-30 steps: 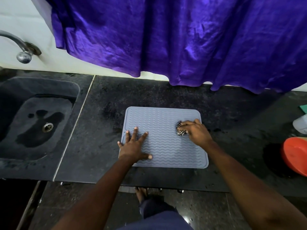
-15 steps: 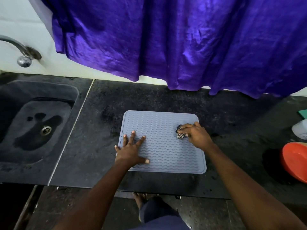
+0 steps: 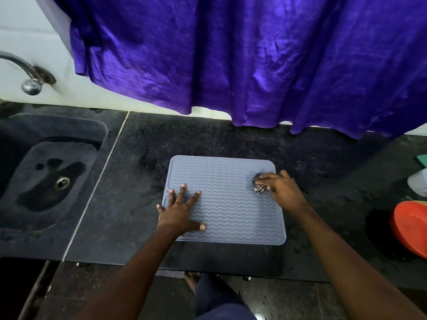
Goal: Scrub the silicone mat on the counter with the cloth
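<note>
A grey silicone mat (image 3: 227, 204) with wavy ridges lies flat on the black counter (image 3: 138, 181). My left hand (image 3: 179, 210) presses on the mat's near left part, fingers spread and straight. My right hand (image 3: 280, 189) grips a bunched black-and-white checked cloth (image 3: 258, 183) and holds it down on the mat near its right edge. Most of the cloth is hidden under my fingers.
A dark sink (image 3: 49, 179) with a drain sits at the left, a metal tap (image 3: 27, 72) above it. A purple curtain (image 3: 242, 58) hangs over the counter's back. An orange bowl (image 3: 411, 227) and a white container (image 3: 419, 182) stand at the right edge.
The view has tilted, so the mat sits lower in frame. My right hand with the cloth stays near the mat's right edge, shifted only slightly. My left hand keeps pressing the same spot.
</note>
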